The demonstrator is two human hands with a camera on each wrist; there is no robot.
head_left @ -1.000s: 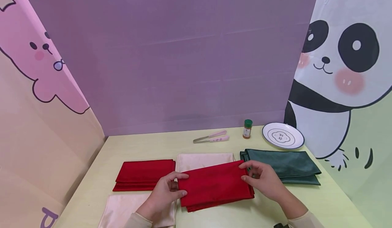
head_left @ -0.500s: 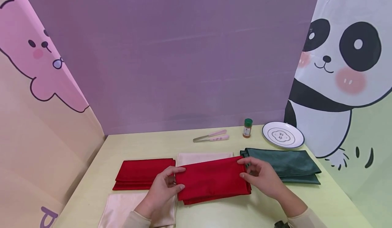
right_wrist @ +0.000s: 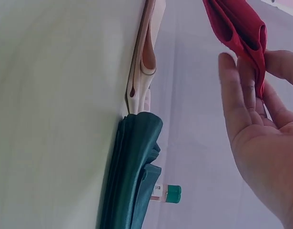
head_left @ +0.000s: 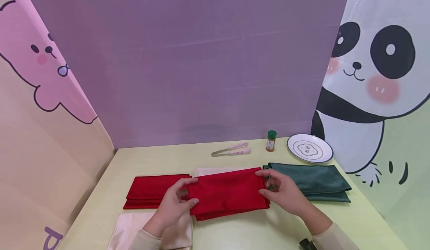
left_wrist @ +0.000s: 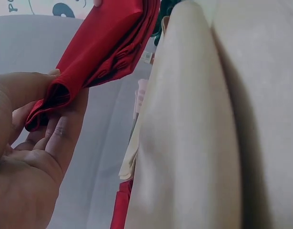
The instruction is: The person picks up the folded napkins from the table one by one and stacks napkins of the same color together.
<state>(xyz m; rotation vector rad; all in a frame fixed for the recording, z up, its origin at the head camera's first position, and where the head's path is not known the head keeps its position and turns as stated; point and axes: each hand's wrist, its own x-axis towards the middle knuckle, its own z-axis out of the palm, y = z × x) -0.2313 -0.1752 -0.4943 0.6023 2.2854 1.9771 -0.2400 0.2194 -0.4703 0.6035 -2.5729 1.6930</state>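
Folded red cloth (head_left: 226, 194), partly hiding pale cloth (head_left: 205, 171) beyond, left fingers (head_left: 186, 181) and right fingers (head_left: 270, 173) gripping ends, long axis between them (slanted)

Plate (head_left: 310, 148): framed emblem (head_left: 307, 150) at centre, Chinese-looking characters (too small to read surely). Jar (head_left: 271, 141): pale label (head_left: 270, 144), print illegible. Left wall hanging (head_left: 50, 175): one purple letter (head_left: 48, 230), P- or d-like, tilted. Left wrist view, upper corner: sideways lettering (left_wrist: 12, 6), cropped, reading uncertain.

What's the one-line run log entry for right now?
left hand: grips folded red cloth | right hand: grips opposite end | state: held above table
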